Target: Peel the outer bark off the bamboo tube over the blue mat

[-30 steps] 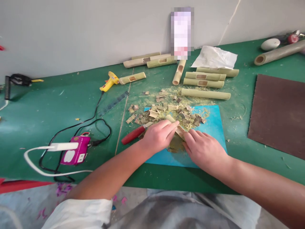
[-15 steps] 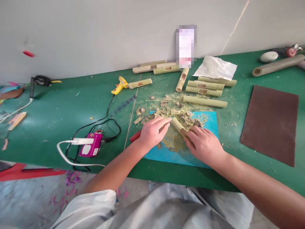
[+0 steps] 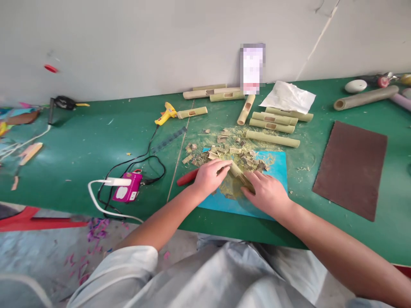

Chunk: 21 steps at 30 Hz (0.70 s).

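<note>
Centre of frame, my right hand (image 3: 267,191) grips a bamboo tube (image 3: 236,170) by its near end; my left hand (image 3: 209,176) curls at the far end, pinching what, I cannot tell; I'd brace the tube firmly against the blue sheet (image 3: 278,169); loose chips (image 3: 235,150) crowd beyond; a red handle (image 3: 187,177) lies left, partly hidden.
</note>
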Each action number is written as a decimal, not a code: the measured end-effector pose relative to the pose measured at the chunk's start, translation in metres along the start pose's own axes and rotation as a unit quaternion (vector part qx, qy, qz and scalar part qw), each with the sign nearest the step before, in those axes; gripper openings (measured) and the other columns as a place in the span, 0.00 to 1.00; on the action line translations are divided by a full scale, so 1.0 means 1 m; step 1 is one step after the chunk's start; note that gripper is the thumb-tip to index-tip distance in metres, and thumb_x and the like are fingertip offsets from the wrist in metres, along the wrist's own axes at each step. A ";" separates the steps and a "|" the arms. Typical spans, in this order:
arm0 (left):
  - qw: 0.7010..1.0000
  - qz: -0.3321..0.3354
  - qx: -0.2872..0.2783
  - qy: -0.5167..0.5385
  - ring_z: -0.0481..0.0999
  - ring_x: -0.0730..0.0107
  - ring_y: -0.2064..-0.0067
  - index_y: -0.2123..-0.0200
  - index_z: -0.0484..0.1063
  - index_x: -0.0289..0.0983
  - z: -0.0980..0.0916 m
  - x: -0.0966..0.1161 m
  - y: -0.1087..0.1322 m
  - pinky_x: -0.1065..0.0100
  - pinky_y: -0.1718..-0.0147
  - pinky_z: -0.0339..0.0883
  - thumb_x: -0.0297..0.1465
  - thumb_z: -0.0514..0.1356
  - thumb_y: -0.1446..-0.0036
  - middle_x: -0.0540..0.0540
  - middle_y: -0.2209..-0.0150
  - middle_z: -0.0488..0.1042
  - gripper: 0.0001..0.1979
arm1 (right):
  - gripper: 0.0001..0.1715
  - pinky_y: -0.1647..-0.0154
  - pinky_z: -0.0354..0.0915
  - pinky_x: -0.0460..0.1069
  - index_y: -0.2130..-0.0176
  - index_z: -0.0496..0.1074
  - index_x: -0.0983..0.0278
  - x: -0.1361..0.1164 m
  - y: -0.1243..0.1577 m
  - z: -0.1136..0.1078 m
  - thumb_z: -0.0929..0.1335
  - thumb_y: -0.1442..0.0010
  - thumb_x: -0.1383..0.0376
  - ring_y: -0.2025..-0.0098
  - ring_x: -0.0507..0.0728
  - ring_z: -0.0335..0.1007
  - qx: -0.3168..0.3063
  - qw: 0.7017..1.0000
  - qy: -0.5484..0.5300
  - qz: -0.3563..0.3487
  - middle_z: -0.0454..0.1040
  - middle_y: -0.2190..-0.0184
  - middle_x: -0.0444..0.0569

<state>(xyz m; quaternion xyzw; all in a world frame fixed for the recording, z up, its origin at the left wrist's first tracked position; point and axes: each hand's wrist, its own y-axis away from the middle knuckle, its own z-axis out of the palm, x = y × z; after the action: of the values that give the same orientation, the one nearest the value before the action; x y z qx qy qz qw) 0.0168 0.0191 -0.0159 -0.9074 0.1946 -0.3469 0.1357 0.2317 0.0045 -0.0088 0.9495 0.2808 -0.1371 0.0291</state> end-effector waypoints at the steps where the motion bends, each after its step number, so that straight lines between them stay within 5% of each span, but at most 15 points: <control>1: 1.000 0.000 0.000 -0.004 0.79 0.68 0.60 0.54 0.75 0.35 0.001 0.000 0.001 0.66 0.58 0.75 0.29 0.55 0.36 0.42 0.60 0.79 0.11 | 0.19 0.64 0.59 0.49 0.50 0.69 0.66 0.000 0.000 0.000 0.62 0.37 0.59 0.63 0.57 0.71 -0.006 1.000 0.001 0.003 0.76 0.62 0.52; 9: 0.990 0.079 -0.043 -0.108 0.79 0.68 0.63 0.54 0.75 0.32 0.009 0.002 0.009 0.69 0.62 0.73 0.30 0.53 0.34 0.42 0.65 0.78 0.13 | 0.21 0.64 0.59 0.49 0.47 0.67 0.64 -0.004 -0.002 -0.001 0.62 0.38 0.59 0.61 0.57 0.72 -0.052 0.998 -0.021 0.012 0.76 0.57 0.52; 13: 0.990 0.027 0.018 -0.141 0.79 0.68 0.62 0.54 0.75 0.33 0.012 0.001 0.008 0.69 0.61 0.73 0.31 0.52 0.33 0.41 0.63 0.78 0.14 | 0.23 0.63 0.59 0.49 0.46 0.65 0.64 -0.005 -0.004 0.003 0.63 0.39 0.59 0.59 0.58 0.71 -0.049 0.999 -0.018 0.013 0.74 0.56 0.53; 21: 0.995 -0.067 0.047 -0.060 0.79 0.67 0.61 0.56 0.76 0.36 0.019 0.015 0.010 0.68 0.60 0.72 0.32 0.55 0.36 0.43 0.62 0.79 0.12 | 0.17 0.61 0.57 0.51 0.52 0.69 0.65 0.004 -0.006 0.002 0.63 0.41 0.63 0.57 0.60 0.67 -0.018 1.000 0.005 -0.006 0.72 0.59 0.54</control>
<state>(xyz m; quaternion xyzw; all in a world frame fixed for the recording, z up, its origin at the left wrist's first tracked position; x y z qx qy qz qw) 0.0376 0.0060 -0.0251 -0.9302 0.1085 -0.3092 0.1655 0.2311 0.0112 -0.0117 0.9477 0.2894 -0.1276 0.0435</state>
